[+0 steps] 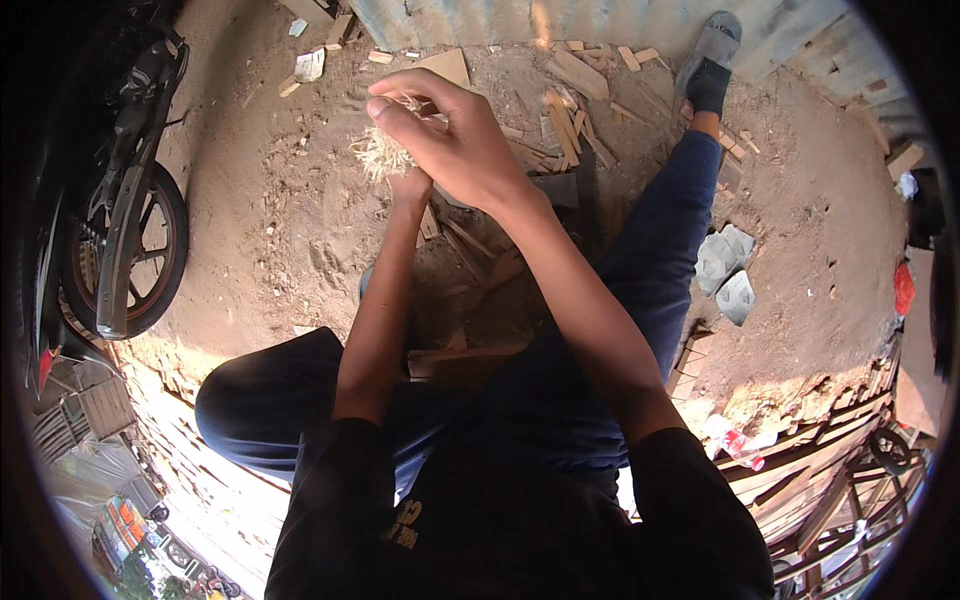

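A frayed tuft of pale fibres (380, 152) is gathered between my two hands at the upper middle of the head view. My right hand (450, 135) is closed over the tuft, with its thumb and fingers curled round it at the top. My left hand (408, 182) sits beneath, mostly hidden behind the fibres and my right hand; its fingers cannot be made out.
Wood scraps (577, 75) lie on the dirt ground (250, 250) by a corrugated sheet wall (440, 20). A motorbike (145, 260) stands at the left. Broken grey pieces (730, 295) and a plastic bottle (740, 445) lie at the right. My sandalled foot (705, 70) is stretched forward.
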The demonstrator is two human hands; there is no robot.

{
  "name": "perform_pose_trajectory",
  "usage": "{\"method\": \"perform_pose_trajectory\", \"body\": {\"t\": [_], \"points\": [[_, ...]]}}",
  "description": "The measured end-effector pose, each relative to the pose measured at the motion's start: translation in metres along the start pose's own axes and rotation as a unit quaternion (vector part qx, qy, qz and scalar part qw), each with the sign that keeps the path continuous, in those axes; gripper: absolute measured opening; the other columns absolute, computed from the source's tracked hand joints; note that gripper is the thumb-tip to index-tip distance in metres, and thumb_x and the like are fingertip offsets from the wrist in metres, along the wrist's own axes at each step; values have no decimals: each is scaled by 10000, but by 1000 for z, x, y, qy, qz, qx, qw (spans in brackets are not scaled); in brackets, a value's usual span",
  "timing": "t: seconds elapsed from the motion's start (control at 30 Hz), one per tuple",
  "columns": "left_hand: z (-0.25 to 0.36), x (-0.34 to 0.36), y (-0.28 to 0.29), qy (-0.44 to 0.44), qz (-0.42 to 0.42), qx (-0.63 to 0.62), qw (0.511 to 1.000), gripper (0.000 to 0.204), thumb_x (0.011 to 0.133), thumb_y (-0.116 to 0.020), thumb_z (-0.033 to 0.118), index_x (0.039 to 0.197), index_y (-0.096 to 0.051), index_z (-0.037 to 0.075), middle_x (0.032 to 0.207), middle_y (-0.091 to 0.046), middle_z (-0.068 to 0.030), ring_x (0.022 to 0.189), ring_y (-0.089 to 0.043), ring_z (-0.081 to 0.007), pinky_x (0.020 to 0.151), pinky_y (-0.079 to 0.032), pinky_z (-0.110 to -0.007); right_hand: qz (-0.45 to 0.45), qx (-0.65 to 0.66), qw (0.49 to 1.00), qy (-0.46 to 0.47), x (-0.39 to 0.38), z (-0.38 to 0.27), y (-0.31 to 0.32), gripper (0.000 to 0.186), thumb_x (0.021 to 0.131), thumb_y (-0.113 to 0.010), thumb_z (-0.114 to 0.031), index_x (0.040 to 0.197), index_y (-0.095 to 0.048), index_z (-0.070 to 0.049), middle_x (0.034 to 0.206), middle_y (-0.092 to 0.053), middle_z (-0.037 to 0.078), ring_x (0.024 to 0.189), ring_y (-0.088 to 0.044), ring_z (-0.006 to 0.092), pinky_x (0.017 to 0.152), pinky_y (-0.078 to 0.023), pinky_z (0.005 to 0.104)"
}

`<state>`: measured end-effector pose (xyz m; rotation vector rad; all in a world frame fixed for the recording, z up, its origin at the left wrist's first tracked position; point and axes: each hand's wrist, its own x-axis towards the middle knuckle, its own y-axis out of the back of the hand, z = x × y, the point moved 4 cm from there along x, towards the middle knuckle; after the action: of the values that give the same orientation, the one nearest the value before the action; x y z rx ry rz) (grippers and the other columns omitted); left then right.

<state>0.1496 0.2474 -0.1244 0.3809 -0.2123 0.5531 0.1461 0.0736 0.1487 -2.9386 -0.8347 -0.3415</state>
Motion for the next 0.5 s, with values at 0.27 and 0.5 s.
{"method": "perform_pose_trajectory", "body": {"t": [0.27, 0.5], "points": [[67, 36, 9, -31, 93, -2, 995, 252, 896, -513, 204, 1053, -567, 14, 906, -646, -183, 849, -621, -325, 771, -506, -428, -220, 9, 963, -158, 69, 49, -37, 573, 915, -443, -532, 1148, -687, -69, 1419, -455, 206, 1303, -439, 303, 1120, -272, 417], [29, 73, 108, 237, 224, -299, 897, 262, 895, -500, 309, 784, -502, 71, 697, -566, -113, 637, -566, -246, 668, -520, -431, -8, 0, 997, 75, 36, 67, -79, 339, 907, -495, -286, 676, -499, -38, 575, -464, 41, 497, -412, 149, 537, -381, 374]]}}
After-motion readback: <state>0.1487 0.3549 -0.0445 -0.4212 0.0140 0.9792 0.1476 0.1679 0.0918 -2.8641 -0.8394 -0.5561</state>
